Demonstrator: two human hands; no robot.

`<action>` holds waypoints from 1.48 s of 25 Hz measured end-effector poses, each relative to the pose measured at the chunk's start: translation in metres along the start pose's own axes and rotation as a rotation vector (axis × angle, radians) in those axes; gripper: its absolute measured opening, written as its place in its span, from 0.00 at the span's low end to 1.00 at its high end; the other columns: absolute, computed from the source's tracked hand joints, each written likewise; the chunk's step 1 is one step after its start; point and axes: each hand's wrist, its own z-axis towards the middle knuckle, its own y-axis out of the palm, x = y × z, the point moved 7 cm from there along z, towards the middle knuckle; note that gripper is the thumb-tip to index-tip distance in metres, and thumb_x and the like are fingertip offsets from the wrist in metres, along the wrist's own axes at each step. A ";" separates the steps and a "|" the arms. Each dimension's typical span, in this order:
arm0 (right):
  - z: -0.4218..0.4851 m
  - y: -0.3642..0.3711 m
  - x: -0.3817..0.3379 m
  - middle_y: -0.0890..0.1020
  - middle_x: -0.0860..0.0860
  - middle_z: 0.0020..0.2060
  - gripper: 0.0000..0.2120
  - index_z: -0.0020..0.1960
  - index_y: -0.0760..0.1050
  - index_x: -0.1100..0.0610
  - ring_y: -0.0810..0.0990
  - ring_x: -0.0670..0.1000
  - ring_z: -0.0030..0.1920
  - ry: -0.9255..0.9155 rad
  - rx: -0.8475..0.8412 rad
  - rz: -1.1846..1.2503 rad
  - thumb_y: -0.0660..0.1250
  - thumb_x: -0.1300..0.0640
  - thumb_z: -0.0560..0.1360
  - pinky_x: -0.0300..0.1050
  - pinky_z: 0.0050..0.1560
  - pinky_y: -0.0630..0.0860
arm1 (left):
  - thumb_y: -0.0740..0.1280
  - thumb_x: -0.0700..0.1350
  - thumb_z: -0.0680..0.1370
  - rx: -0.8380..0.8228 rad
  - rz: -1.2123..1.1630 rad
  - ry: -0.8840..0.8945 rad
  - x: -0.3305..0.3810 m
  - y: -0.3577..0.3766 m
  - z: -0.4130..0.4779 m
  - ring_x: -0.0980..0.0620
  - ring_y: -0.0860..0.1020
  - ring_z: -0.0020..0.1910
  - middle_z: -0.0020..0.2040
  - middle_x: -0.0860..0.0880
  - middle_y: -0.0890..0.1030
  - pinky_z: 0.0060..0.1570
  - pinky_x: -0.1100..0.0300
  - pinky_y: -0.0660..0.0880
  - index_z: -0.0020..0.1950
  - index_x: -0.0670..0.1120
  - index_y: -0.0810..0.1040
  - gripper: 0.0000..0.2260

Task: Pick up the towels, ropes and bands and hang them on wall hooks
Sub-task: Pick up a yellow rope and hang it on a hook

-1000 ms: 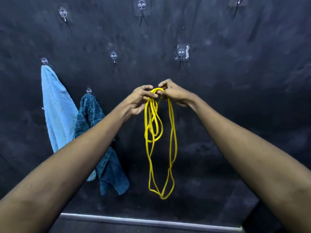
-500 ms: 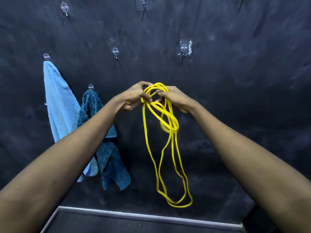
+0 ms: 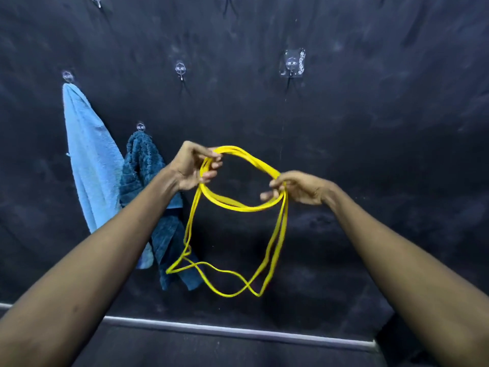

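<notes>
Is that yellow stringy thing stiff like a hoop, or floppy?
Probably floppy: the yellow band sags and twists below where the left hand and right hand pinch it. It likely weighs little, since fingertips alone carry it. It may tangle, as its loops cross.

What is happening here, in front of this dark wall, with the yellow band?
A person holds a yellow band spread into an open loop. The left hand pinches one side and the right hand grips the other, while the rest hangs down in loose strands. It is not yet on any hook. A light blue towel and a dark teal towel already hang on the wall. Two bare hooks sit higher up.
</notes>
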 end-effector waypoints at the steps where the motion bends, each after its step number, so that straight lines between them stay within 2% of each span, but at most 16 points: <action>1: -0.002 -0.011 -0.009 0.76 0.51 0.25 0.15 0.32 0.73 0.57 0.85 0.56 0.45 -0.102 0.090 0.216 0.61 0.62 0.78 0.47 0.62 0.74 | 0.64 0.41 0.72 -0.004 0.105 -0.032 -0.012 -0.003 -0.001 0.53 0.64 0.23 0.32 0.48 0.68 0.22 0.63 0.57 0.39 0.46 0.72 0.02; 3: -0.005 -0.022 -0.026 0.68 0.46 0.22 0.14 0.34 0.73 0.55 0.76 0.47 0.26 -0.198 0.179 0.366 0.62 0.58 0.78 0.44 0.44 0.80 | 0.68 0.39 0.73 -0.007 0.184 -0.081 -0.035 -0.005 -0.002 0.53 0.69 0.26 0.29 0.49 0.66 0.27 0.63 0.70 0.37 0.47 0.73 0.07; 5: -0.003 -0.023 -0.037 0.61 0.44 0.22 0.11 0.41 0.74 0.56 0.60 0.42 0.20 -0.206 0.252 0.215 0.62 0.53 0.81 0.35 0.22 0.66 | 0.73 0.43 0.70 -0.005 -0.035 -0.037 -0.043 -0.001 -0.002 0.50 0.76 0.29 0.24 0.50 0.64 0.39 0.58 0.79 0.35 0.46 0.74 0.08; 6: -0.001 -0.025 -0.040 0.60 0.45 0.24 0.10 0.46 0.75 0.57 0.57 0.41 0.20 -0.203 0.297 0.112 0.62 0.52 0.81 0.34 0.19 0.59 | 0.74 0.45 0.69 -0.005 -0.131 0.007 -0.041 0.003 -0.001 0.49 0.76 0.30 0.24 0.50 0.64 0.40 0.56 0.79 0.37 0.45 0.75 0.09; 8: 0.000 -0.032 -0.050 0.62 0.46 0.28 0.11 0.52 0.76 0.58 0.58 0.42 0.22 -0.209 0.371 -0.026 0.61 0.51 0.82 0.34 0.19 0.56 | 0.70 0.51 0.74 0.014 -0.156 0.071 -0.028 0.008 0.007 0.52 0.70 0.25 0.27 0.52 0.65 0.34 0.57 0.76 0.44 0.44 0.78 0.10; 11: -0.003 -0.041 -0.086 0.61 0.46 0.30 0.13 0.54 0.73 0.57 0.59 0.42 0.23 -0.291 0.463 -0.095 0.61 0.47 0.82 0.33 0.21 0.57 | 0.63 0.52 0.80 0.086 -0.093 0.153 0.007 0.019 0.030 0.56 0.63 0.20 0.29 0.52 0.66 0.25 0.62 0.68 0.52 0.45 0.77 0.11; 14: -0.012 -0.058 -0.144 0.62 0.47 0.32 0.13 0.51 0.68 0.53 0.60 0.42 0.23 -0.422 0.639 -0.157 0.59 0.42 0.81 0.33 0.21 0.59 | 0.59 0.51 0.83 0.199 -0.059 0.291 0.065 0.038 0.056 0.57 0.62 0.21 0.26 0.54 0.64 0.25 0.64 0.64 0.46 0.47 0.74 0.11; 17: -0.025 -0.069 -0.204 0.67 0.49 0.32 0.11 0.45 0.66 0.50 0.67 0.45 0.23 -0.587 0.815 -0.423 0.58 0.46 0.82 0.38 0.21 0.67 | 0.60 0.51 0.82 0.223 -0.091 0.390 0.124 0.053 0.070 0.56 0.62 0.23 0.27 0.53 0.64 0.25 0.63 0.61 0.41 0.50 0.67 0.12; 20: -0.029 -0.073 -0.224 0.70 0.50 0.32 0.09 0.45 0.68 0.52 0.68 0.46 0.23 -0.692 0.812 -0.378 0.61 0.50 0.81 0.37 0.21 0.66 | 0.63 0.49 0.80 0.140 -0.091 0.410 0.155 0.066 0.075 0.54 0.66 0.25 0.29 0.53 0.67 0.26 0.62 0.63 0.40 0.50 0.69 0.09; 24: -0.026 -0.069 -0.193 0.72 0.48 0.31 0.14 0.52 0.72 0.57 0.69 0.45 0.23 -0.613 0.712 -0.388 0.71 0.49 0.76 0.38 0.22 0.68 | 0.65 0.53 0.77 -0.023 -0.235 0.394 0.159 0.073 0.070 0.54 0.61 0.23 0.28 0.52 0.64 0.27 0.60 0.54 0.43 0.46 0.77 0.11; 27: -0.012 -0.051 -0.137 0.72 0.46 0.26 0.10 0.49 0.77 0.57 0.72 0.44 0.26 -0.360 0.299 -0.238 0.72 0.52 0.74 0.39 0.31 0.75 | 0.65 0.50 0.79 0.004 -0.286 0.409 0.162 0.070 0.066 0.57 0.61 0.22 0.28 0.54 0.66 0.23 0.63 0.56 0.41 0.47 0.75 0.09; 29: -0.004 -0.039 -0.098 0.77 0.47 0.27 0.06 0.51 0.77 0.62 0.76 0.45 0.29 -0.245 0.163 -0.189 0.67 0.59 0.78 0.37 0.37 0.77 | 0.64 0.48 0.81 -0.023 -0.293 0.403 0.160 0.069 0.063 0.59 0.61 0.18 0.30 0.55 0.70 0.19 0.66 0.54 0.40 0.48 0.73 0.10; 31: 0.009 -0.031 -0.054 0.80 0.52 0.34 0.04 0.50 0.78 0.62 0.81 0.48 0.36 -0.191 0.156 -0.143 0.66 0.62 0.79 0.40 0.47 0.79 | 0.63 0.48 0.81 -0.059 -0.248 0.388 0.152 0.070 0.061 0.58 0.61 0.16 0.33 0.55 0.74 0.19 0.66 0.51 0.39 0.48 0.71 0.11; 33: 0.022 -0.026 -0.017 0.82 0.54 0.39 0.04 0.46 0.81 0.58 0.82 0.50 0.43 -0.186 0.286 -0.164 0.68 0.59 0.78 0.48 0.56 0.75 | 0.63 0.51 0.81 -0.087 -0.175 0.357 0.135 0.076 0.059 0.59 0.62 0.17 0.31 0.54 0.74 0.21 0.65 0.53 0.39 0.48 0.72 0.13; 35: 0.030 -0.025 0.001 0.83 0.50 0.41 0.06 0.44 0.79 0.53 0.80 0.50 0.48 -0.211 0.460 -0.144 0.67 0.55 0.79 0.51 0.56 0.73 | 0.65 0.58 0.77 -0.046 -0.180 0.302 0.118 0.069 0.057 0.56 0.67 0.20 0.24 0.54 0.70 0.25 0.63 0.61 0.37 0.46 0.73 0.17; 37: 0.030 -0.020 0.002 0.81 0.50 0.33 0.12 0.41 0.74 0.54 0.82 0.51 0.41 -0.238 0.477 0.070 0.61 0.53 0.82 0.50 0.51 0.76 | 0.67 0.62 0.73 0.052 -0.127 0.246 0.106 0.043 0.053 0.52 0.71 0.22 0.23 0.51 0.71 0.27 0.62 0.67 0.34 0.46 0.73 0.20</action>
